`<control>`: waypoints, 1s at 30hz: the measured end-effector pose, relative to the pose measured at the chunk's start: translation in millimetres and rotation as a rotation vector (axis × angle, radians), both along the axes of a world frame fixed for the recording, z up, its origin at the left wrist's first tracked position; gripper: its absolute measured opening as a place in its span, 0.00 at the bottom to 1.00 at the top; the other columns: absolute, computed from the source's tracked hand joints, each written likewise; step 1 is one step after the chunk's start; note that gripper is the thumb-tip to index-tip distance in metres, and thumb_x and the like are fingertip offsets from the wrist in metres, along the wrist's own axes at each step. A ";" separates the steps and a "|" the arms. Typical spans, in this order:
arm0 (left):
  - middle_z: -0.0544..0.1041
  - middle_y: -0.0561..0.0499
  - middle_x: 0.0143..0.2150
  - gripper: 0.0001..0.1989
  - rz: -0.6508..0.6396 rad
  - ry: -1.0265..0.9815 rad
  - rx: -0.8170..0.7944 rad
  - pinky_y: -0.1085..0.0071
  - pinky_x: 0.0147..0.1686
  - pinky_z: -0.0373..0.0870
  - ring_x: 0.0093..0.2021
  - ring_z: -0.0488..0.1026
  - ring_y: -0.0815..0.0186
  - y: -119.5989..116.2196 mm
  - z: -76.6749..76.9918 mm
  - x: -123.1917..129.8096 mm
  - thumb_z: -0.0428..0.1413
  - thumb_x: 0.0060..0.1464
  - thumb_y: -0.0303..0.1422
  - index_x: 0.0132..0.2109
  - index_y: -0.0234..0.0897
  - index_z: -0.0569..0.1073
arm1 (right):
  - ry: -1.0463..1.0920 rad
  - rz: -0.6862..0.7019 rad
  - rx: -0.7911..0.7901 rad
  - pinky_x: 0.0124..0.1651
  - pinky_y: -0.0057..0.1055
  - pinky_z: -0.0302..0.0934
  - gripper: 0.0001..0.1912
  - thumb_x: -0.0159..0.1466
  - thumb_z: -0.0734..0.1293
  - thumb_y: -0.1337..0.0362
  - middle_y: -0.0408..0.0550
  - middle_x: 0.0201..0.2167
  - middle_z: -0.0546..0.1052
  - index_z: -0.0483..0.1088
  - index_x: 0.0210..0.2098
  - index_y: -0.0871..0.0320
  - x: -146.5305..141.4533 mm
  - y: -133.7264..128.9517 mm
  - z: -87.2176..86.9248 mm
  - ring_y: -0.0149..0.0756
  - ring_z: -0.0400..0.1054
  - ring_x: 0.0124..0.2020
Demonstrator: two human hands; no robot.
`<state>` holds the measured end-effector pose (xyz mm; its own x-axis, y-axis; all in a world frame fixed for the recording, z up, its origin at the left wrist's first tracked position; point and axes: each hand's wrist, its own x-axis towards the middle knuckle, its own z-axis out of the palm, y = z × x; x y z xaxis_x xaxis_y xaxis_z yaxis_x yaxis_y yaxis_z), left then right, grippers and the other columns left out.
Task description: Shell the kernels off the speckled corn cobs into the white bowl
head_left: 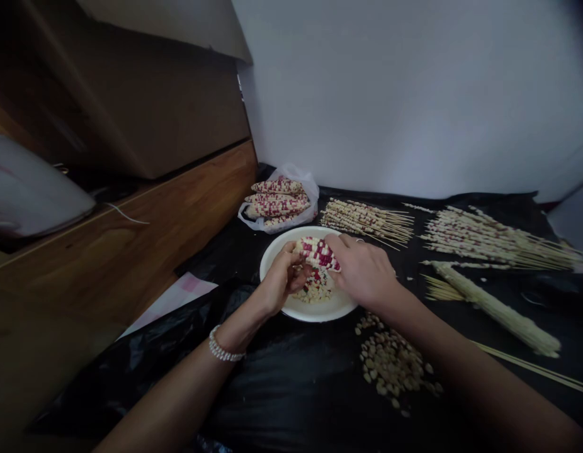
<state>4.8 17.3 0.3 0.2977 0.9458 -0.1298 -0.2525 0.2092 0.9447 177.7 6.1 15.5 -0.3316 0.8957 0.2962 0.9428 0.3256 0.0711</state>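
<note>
Over a white bowl (pixel 320 311) I hold an ear of corn (pixel 317 253) with cream and dark red kernels. My left hand (pixel 284 280) is closed around its left end, fingers curled beneath. My right hand (pixel 367 267) grips the right end, thumb and fingers pressed against the cob; some of its fingers are hidden. Loose corn kernels (pixel 315 290), mostly pale with some red, lie in the bottom of the bowl below the ear.
A plastic bag (pixel 311 189) of several ears stands behind the bowl. Skewers threaded with kernels (pixel 367 220) lie at the back, with a second bundle (pixel 480 239) farther right. A stripped cob (pixel 503 311), bare sticks (pixel 537 365) and a pile of kernels (pixel 390 362) rest on black plastic (pixel 282 384).
</note>
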 end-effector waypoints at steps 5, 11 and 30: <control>0.71 0.54 0.25 0.13 -0.061 -0.072 0.027 0.75 0.19 0.39 0.16 0.50 0.76 1.1 0.1 -3.4 0.54 0.55 0.42 0.43 0.39 0.64 | 0.029 0.013 0.018 0.33 0.32 0.52 0.19 0.63 0.68 0.67 0.52 0.46 0.79 0.68 0.54 0.57 4.2 0.5 2.4 0.41 0.75 0.38; 0.70 0.55 0.24 0.14 -0.043 -0.029 0.034 0.74 0.19 0.38 0.15 0.49 0.78 2.8 -2.0 -1.6 0.53 0.60 0.45 0.41 0.39 0.64 | 0.022 0.037 0.042 0.32 0.33 0.51 0.19 0.63 0.68 0.68 0.52 0.45 0.79 0.69 0.54 0.58 4.5 0.4 1.7 0.39 0.74 0.36; 0.70 0.58 0.25 0.19 -0.150 -0.038 0.008 0.76 0.18 0.39 0.15 0.49 0.77 2.9 -0.1 -7.2 0.54 0.48 0.39 0.47 0.41 0.59 | -0.070 0.156 0.070 0.36 0.35 0.56 0.12 0.68 0.62 0.70 0.55 0.43 0.79 0.70 0.51 0.59 7.9 1.3 7.8 0.43 0.75 0.39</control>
